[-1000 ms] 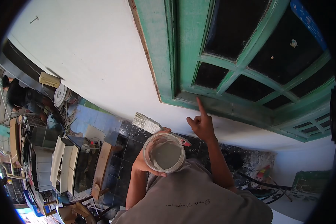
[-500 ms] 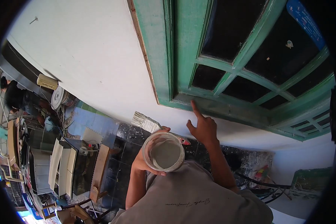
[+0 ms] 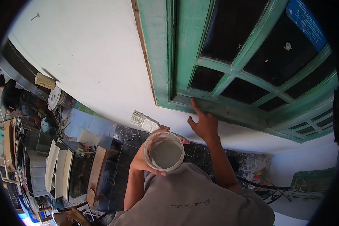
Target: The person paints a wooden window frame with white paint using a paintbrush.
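My left hand (image 3: 138, 161) is wrapped round a clear round tub (image 3: 148, 164) of light grey paint (image 3: 165, 154). The same hand keeps a wide paintbrush (image 3: 144, 121) against the tub's far side. Pale paint coats its bristles, which point up and left, and part of a red handle end shows at the right of the tub. My right hand (image 3: 206, 126) holds nothing. Its index finger stretches to the lower edge of the green window frame (image 3: 184, 98) and appears to touch it, with the thumb apart and the other fingers curled.
A white wall (image 3: 90, 56) runs beside and below the frame. Dark tiles (image 3: 126, 152) spotted with paint cover the floor. At left are a wooden plank (image 3: 96, 175), a white bucket (image 3: 55, 98), stacked furniture and a crouching person (image 3: 20, 100). A green board (image 3: 314, 184) leans at lower right.
The view has shifted slightly, so the window frame and surroundings sit a little further left. Both hands keep nearly the same pose, the tub and brush still in the left.
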A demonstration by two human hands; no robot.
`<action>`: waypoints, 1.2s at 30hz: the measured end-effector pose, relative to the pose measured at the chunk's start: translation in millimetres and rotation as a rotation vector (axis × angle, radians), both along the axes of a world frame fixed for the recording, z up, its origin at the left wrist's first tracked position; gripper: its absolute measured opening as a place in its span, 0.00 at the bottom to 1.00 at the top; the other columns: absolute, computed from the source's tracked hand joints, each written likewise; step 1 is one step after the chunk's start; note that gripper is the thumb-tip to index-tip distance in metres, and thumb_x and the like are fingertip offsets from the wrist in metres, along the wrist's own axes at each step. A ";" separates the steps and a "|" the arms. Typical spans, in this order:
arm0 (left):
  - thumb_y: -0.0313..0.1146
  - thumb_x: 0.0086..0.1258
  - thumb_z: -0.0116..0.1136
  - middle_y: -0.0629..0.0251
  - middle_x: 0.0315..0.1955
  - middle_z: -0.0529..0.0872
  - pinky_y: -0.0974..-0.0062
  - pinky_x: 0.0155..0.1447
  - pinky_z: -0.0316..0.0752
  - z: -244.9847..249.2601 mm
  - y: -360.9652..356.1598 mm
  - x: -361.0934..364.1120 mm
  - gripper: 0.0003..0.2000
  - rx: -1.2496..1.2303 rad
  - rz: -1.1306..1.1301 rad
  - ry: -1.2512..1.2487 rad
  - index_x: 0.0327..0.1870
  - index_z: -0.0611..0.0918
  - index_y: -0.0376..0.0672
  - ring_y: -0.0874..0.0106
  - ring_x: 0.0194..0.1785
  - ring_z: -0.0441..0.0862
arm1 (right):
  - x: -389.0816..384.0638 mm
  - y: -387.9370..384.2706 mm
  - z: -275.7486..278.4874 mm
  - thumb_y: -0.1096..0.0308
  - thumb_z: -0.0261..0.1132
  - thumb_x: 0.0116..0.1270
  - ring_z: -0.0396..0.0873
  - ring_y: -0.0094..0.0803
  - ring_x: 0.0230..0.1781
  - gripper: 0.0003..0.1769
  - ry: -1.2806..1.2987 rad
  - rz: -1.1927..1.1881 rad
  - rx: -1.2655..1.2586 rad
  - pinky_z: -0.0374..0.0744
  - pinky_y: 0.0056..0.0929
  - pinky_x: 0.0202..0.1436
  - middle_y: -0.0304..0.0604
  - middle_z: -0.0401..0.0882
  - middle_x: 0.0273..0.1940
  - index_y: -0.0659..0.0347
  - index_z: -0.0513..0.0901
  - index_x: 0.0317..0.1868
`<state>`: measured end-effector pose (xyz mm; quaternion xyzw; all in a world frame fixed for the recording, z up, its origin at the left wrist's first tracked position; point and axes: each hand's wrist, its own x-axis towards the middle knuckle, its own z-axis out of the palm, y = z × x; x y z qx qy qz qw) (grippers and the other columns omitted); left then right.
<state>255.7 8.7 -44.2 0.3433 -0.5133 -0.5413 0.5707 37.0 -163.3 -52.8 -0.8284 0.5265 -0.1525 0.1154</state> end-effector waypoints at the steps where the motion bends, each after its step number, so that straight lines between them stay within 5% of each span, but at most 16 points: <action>1: 0.36 0.24 0.93 0.58 0.77 0.69 0.63 0.80 0.63 0.3 0.6 -1.0 0.66 0.003 0.000 0.000 0.78 0.69 0.37 0.64 0.76 0.71 | 3.9 2.1 -8.7 0.51 0.70 0.65 0.89 0.59 0.43 0.46 -0.033 0.016 -0.056 0.87 0.56 0.52 0.58 0.90 0.41 0.27 0.63 0.83; 5: 0.35 0.24 0.93 0.59 0.76 0.70 0.63 0.80 0.63 0.9 -1.3 -4.9 0.66 0.008 0.002 0.041 0.78 0.69 0.37 0.65 0.76 0.71 | -12.1 2.5 -11.8 0.52 0.70 0.65 0.89 0.60 0.43 0.45 -0.089 0.135 -0.290 0.86 0.56 0.53 0.58 0.89 0.40 0.28 0.64 0.83; 8: 0.35 0.24 0.93 0.59 0.76 0.69 0.63 0.80 0.62 6.4 -2.7 -5.5 0.66 0.065 -0.024 0.042 0.78 0.69 0.37 0.65 0.76 0.71 | -15.8 -8.6 9.1 0.53 0.71 0.65 0.89 0.59 0.43 0.46 0.031 0.042 0.061 0.86 0.55 0.54 0.55 0.90 0.41 0.28 0.64 0.82; 11: 0.35 0.23 0.93 0.59 0.77 0.69 0.63 0.80 0.62 4.8 -3.6 -6.2 0.67 0.037 -0.046 0.009 0.79 0.68 0.37 0.65 0.76 0.71 | 0.1 -0.9 12.7 0.54 0.71 0.65 0.89 0.58 0.41 0.45 0.070 0.028 0.086 0.87 0.54 0.53 0.52 0.90 0.38 0.31 0.65 0.82; 13: 0.35 0.23 0.93 0.59 0.77 0.69 0.64 0.80 0.62 2.3 -7.9 -5.2 0.67 -0.012 -0.048 -0.041 0.79 0.68 0.37 0.65 0.76 0.70 | -9.9 1.7 -0.2 0.54 0.71 0.65 0.89 0.55 0.37 0.43 -0.043 0.134 -0.213 0.87 0.52 0.49 0.49 0.89 0.33 0.35 0.68 0.81; 15: 0.35 0.23 0.92 0.59 0.77 0.68 0.64 0.80 0.62 5.1 -8.9 -6.9 0.67 0.027 -0.056 -0.022 0.79 0.68 0.37 0.64 0.76 0.71 | -27.3 1.4 -4.6 0.55 0.72 0.65 0.88 0.50 0.33 0.41 -0.090 0.139 -0.157 0.87 0.47 0.45 0.47 0.88 0.30 0.39 0.71 0.80; 17: 0.34 0.23 0.92 0.58 0.77 0.69 0.64 0.80 0.62 5.3 -9.4 -9.2 0.68 0.055 -0.068 -0.008 0.79 0.68 0.37 0.64 0.76 0.71 | -37.3 2.5 33.3 0.59 0.73 0.66 0.88 0.42 0.30 0.39 -0.082 0.052 0.245 0.86 0.40 0.41 0.45 0.87 0.28 0.45 0.74 0.78; 23: 0.34 0.23 0.92 0.57 0.75 0.72 0.63 0.80 0.62 12.4 -22.2 -19.0 0.69 0.094 -0.131 -0.036 0.80 0.66 0.36 0.63 0.76 0.72 | -63.4 27.8 45.6 0.72 0.65 0.77 0.83 0.21 0.32 0.28 -0.930 0.231 0.629 0.79 0.22 0.42 0.40 0.86 0.34 0.61 0.75 0.76; 29: 0.34 0.24 0.91 0.56 0.77 0.70 0.63 0.81 0.61 11.1 -34.8 -30.4 0.68 0.094 -0.246 -0.057 0.80 0.66 0.38 0.62 0.77 0.70 | -72.6 53.7 51.3 0.64 0.61 0.82 0.81 0.23 0.39 0.28 -1.004 0.291 0.745 0.79 0.24 0.46 0.43 0.87 0.40 0.65 0.71 0.78; 32: 0.34 0.24 0.90 0.55 0.79 0.67 0.63 0.82 0.59 12.7 -39.6 -36.7 0.69 0.081 -0.282 -0.104 0.81 0.65 0.38 0.61 0.79 0.68 | -70.8 61.0 59.0 0.70 0.59 0.82 0.79 0.20 0.39 0.27 -0.914 0.228 0.722 0.78 0.23 0.47 0.41 0.87 0.41 0.62 0.70 0.79; 36: 0.34 0.25 0.89 0.55 0.81 0.65 0.64 0.84 0.56 22.3 -40.5 -44.0 0.70 0.098 -0.309 -0.111 0.83 0.62 0.39 0.62 0.81 0.65 | -68.8 65.2 56.2 0.65 0.56 0.84 0.76 0.19 0.39 0.28 -1.036 0.180 0.818 0.76 0.21 0.46 0.39 0.86 0.41 0.62 0.70 0.80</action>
